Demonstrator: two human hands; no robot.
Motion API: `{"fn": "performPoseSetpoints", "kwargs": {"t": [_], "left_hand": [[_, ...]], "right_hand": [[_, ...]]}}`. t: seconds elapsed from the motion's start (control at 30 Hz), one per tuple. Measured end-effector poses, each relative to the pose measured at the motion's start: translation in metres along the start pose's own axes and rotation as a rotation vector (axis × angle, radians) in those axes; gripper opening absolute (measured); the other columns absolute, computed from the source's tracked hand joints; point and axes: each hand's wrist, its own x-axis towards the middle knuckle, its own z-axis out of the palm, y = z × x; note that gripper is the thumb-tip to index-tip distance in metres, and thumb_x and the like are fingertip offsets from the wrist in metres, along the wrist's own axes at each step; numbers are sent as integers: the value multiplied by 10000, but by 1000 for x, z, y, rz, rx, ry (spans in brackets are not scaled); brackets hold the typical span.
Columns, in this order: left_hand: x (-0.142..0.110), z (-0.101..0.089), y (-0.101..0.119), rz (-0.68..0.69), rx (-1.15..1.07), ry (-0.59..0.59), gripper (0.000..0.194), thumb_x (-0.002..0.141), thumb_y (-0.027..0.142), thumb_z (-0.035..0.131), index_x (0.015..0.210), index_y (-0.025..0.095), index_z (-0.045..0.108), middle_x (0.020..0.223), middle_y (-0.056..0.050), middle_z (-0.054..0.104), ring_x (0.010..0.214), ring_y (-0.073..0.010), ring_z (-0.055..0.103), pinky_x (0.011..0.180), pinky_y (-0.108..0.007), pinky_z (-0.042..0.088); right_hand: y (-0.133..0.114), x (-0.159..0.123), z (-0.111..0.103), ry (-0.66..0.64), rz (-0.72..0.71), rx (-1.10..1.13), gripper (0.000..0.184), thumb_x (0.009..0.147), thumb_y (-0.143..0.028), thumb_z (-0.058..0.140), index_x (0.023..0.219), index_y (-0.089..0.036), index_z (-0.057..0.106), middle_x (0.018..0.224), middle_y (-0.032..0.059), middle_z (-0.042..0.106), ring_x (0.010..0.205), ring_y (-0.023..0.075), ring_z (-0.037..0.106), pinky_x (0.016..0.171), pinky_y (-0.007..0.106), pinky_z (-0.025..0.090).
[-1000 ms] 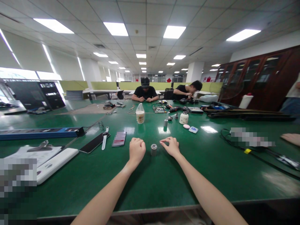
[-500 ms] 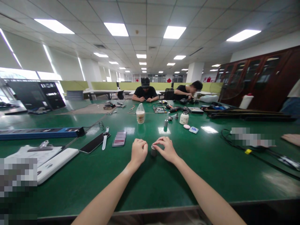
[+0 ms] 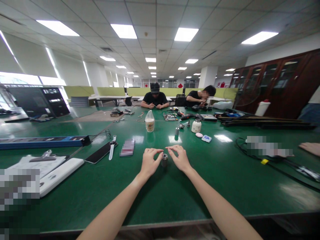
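The left hand's [image 3: 150,163] thumb and forefinger nearly meet, any grip unclear; the right hand's [image 3: 180,159] part slightly, apparently empty. Between the hands, a short grey metal cylinder [image 3: 164,162] stands upright on the glossy green table [image 3: 225,186]; a sideways finger brush could topple it and set it rolling.

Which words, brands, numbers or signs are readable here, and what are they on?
No text is readable.
Pale round cup in a clear plastic bag: print too small.
Flat blue-and-white square case: mark too small.
Thin pinkish rectangular item: blurred out.
Red diamond-shaped background sign: too small.
Short grey metal cylinder: no lettering visible.
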Motion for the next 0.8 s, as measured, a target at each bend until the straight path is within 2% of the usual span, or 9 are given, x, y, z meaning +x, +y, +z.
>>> {"fn": "performPoseSetpoints", "kwargs": {"t": [0.1,0.27,0.43,0.53,0.67,0.8], "left_hand": [[-1,4,-1,15,-15,-24,201,838,380,598,940,279,738,914,-21,695,926,-203,529,860,-347,413],[3,8,-3,-34,-45,-37,167,803,381,645,868,273,754,895,-24,697,922,-207,545,858,-361,419],[13,-4,-7,4,-12,104,167,818,378,636,883,277,753,874,-26,685,932,-205,530,864,-347,415],[15,-10,-22,-66,108,143,156,818,380,636,889,309,755,880,-28,676,935,-220,509,878,-374,393],[9,-7,-46,-238,233,24,147,775,423,665,832,332,765,924,-51,662,960,-268,477,855,-407,383],[3,0,-56,-354,286,-88,158,738,463,677,794,346,767,988,-76,632,1014,-319,447,838,-440,375]], "right_hand": [[2,2,-2,45,13,19,225,897,-319,504,993,-267,701,970,39,651,915,183,564,856,332,400],[1,1,0,37,6,49,214,882,-306,517,968,-261,707,922,31,638,787,154,574,793,301,435],[0,0,0,40,11,60,217,880,-302,516,968,-262,710,907,27,631,740,141,570,767,287,443],[2,1,-1,58,19,64,219,878,-297,516,970,-261,711,903,27,634,741,142,570,768,287,443],[2,2,-1,54,27,70,219,875,-301,518,960,-256,714,897,27,635,729,139,572,765,287,441],[1,2,-1,45,39,59,218,875,-301,516,950,-260,717,891,23,631,711,132,571,746,282,439]]}}
